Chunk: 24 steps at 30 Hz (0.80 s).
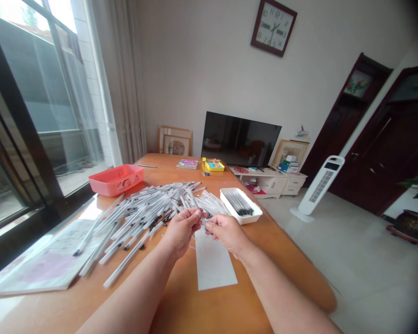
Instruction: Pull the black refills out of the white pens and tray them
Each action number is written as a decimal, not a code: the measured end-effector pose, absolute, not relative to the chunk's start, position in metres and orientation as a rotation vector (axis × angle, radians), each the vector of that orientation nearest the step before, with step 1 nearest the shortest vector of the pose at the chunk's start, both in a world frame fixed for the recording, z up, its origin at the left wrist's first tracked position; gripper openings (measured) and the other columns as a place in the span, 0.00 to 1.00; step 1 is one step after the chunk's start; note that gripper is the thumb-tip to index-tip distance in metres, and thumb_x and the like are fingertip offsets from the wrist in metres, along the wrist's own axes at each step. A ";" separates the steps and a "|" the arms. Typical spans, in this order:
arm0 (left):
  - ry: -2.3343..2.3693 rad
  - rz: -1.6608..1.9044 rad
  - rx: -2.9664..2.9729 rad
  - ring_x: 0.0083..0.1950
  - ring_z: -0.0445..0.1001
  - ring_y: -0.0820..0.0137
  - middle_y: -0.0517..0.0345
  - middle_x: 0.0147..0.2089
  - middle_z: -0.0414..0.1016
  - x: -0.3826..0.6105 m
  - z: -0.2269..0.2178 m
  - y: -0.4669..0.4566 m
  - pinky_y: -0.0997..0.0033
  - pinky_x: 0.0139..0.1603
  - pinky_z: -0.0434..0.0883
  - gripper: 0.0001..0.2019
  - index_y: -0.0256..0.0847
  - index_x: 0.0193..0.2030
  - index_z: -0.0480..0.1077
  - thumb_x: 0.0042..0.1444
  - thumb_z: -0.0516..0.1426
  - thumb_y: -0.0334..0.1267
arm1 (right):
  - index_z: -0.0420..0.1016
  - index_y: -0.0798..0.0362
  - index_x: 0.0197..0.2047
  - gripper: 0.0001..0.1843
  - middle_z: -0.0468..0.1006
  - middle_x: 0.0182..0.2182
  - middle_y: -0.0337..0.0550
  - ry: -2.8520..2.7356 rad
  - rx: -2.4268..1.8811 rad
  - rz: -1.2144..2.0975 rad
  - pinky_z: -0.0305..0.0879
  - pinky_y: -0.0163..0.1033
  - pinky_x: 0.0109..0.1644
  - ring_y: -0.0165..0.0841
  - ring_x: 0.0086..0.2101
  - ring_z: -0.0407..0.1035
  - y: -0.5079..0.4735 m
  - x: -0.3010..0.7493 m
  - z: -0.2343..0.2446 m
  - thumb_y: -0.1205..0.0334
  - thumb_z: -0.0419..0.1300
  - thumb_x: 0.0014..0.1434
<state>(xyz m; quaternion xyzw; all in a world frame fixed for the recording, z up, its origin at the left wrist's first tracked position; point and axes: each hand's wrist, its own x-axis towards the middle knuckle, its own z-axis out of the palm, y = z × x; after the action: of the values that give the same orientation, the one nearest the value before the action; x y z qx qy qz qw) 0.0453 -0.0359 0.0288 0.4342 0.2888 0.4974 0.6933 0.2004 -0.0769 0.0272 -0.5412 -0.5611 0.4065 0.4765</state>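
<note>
My left hand [181,230] and right hand [226,234] are close together, pinching a slim plastic pen [202,219] (clear, smooth barrel) at the edge of the heap [142,215], just above the paper [212,262].

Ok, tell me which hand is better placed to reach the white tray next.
Right, probably: the right hand sits closest to the white plastic tray, while the left hand is farther off, beside the pile of clear pens.
</note>
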 end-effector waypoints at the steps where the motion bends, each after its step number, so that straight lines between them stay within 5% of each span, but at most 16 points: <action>1: 0.635 1.102 0.970 0.30 0.67 0.77 0.53 0.38 0.78 0.045 0.029 -0.036 0.75 0.36 0.65 0.15 0.36 0.35 0.76 0.49 0.69 0.46 | 0.78 0.54 0.33 0.14 0.79 0.26 0.41 -1.382 -1.326 0.981 0.62 0.35 0.31 0.30 0.26 0.67 -0.076 0.201 0.027 0.50 0.65 0.55; 7: 0.800 1.145 0.976 0.40 0.74 0.70 0.49 0.47 0.80 0.039 0.031 -0.033 0.70 0.42 0.67 0.24 0.40 0.47 0.75 0.47 0.70 0.50 | 0.76 0.53 0.31 0.12 0.76 0.24 0.38 -1.375 -1.531 0.640 0.59 0.34 0.28 0.31 0.25 0.67 -0.052 0.247 0.036 0.52 0.62 0.53; 12: 0.963 1.258 0.964 0.38 0.73 0.70 0.49 0.46 0.81 0.028 0.029 -0.022 0.69 0.42 0.65 0.22 0.40 0.44 0.73 0.50 0.67 0.53 | 0.80 0.51 0.30 0.11 0.80 0.29 0.43 -1.399 -2.258 0.102 0.58 0.35 0.31 0.36 0.31 0.73 -0.018 0.322 0.049 0.54 0.61 0.51; 24: 1.061 1.342 0.899 0.36 0.72 0.71 0.49 0.43 0.81 0.016 0.022 -0.007 0.70 0.39 0.63 0.21 0.40 0.42 0.73 0.48 0.67 0.52 | 0.83 0.47 0.43 0.17 0.82 0.43 0.52 -1.354 -2.561 0.077 0.67 0.43 0.44 0.48 0.46 0.76 0.014 0.354 0.036 0.53 0.63 0.51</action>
<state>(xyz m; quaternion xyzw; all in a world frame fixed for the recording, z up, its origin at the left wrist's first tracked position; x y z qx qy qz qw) 0.0162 -0.0072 0.0224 0.3827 0.4517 0.5715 0.5683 0.3540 0.0142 0.0355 -0.8772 -0.4637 0.0265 0.1215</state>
